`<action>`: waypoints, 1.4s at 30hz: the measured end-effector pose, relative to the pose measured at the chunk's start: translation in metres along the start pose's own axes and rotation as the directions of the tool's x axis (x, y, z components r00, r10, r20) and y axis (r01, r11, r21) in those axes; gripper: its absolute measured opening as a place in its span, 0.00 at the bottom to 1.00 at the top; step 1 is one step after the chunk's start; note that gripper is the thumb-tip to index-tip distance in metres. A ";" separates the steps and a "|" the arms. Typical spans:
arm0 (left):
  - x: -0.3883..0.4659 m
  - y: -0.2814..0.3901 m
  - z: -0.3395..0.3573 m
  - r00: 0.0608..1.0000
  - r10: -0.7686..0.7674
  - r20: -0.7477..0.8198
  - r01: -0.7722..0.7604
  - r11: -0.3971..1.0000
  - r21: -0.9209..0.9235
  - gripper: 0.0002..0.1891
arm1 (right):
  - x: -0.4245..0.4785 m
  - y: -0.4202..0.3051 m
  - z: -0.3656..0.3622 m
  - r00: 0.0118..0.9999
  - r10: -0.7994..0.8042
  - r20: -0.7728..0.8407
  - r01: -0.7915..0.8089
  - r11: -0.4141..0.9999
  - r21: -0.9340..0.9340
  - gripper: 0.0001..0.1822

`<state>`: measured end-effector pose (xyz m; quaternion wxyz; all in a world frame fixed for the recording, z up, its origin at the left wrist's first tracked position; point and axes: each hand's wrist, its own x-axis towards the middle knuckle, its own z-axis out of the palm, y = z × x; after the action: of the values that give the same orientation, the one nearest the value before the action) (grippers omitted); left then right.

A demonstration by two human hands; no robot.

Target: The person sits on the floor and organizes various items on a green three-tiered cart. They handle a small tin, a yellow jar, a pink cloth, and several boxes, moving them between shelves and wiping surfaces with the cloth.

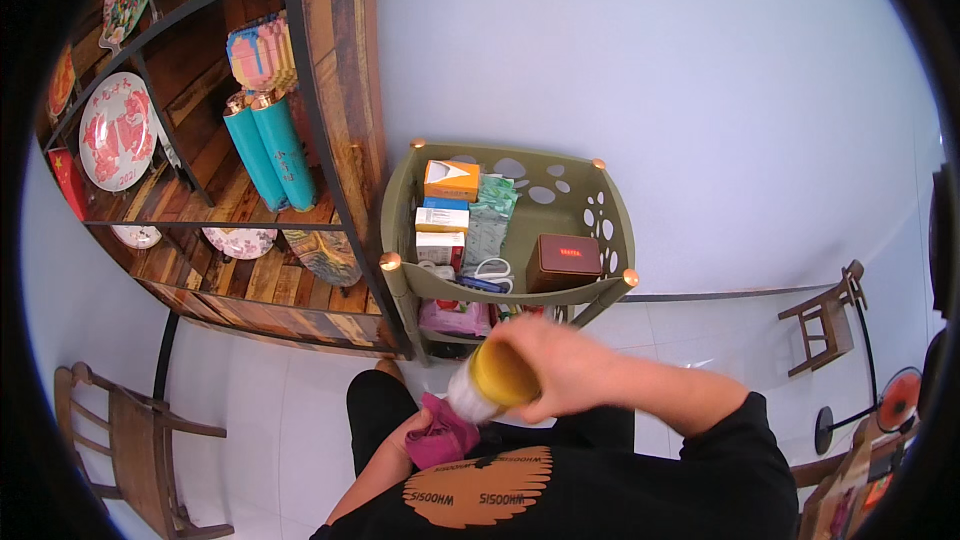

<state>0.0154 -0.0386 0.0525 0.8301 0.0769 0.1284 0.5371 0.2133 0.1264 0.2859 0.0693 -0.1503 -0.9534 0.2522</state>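
Observation:
My right hand (562,364) grips a white and yellow cylindrical container (495,384), blurred and tilted. Its yellow end lies nearest my palm. A crumpled magenta cloth (444,436) is held in my left hand (409,429), which it mostly covers. The cloth meets the white end of the container, or nearly so; the blur hides whether they touch. Both hands are in front of my torso, above my lap. Beyond them stands an olive-green plastic storage cart (517,291).
In the cart's top basket are an orange box (451,178), white boxes (441,220), green packets (491,221), white-handled scissors (493,270) and a brown box (566,259). A wooden display shelf (334,75) rises at left. Wooden chairs (139,450) (825,322) stand to both sides.

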 end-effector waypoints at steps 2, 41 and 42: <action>-0.019 -0.002 0.093 0.980 0.025 -0.195 -0.049 0.992 -0.117 0.50 | -0.006 -0.005 0.040 0.997 -0.043 0.064 0.040 0.998 0.057 0.43; -0.016 0.007 0.005 0.961 -0.135 -0.243 0.108 0.987 -0.121 0.30 | 0.120 0.261 -0.041 0.901 0.229 -0.368 -0.400 0.766 -0.503 0.45; -0.011 0.007 0.004 0.965 -0.152 -0.216 0.128 0.985 -0.118 0.30 | 0.110 0.257 -0.041 0.887 0.200 -0.415 -0.417 0.733 -0.537 0.44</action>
<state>0.0060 -0.0461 0.0600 0.8491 -0.0364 0.1983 0.4882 0.1823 0.3937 0.1989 0.1317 -0.3629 -0.9180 -0.0913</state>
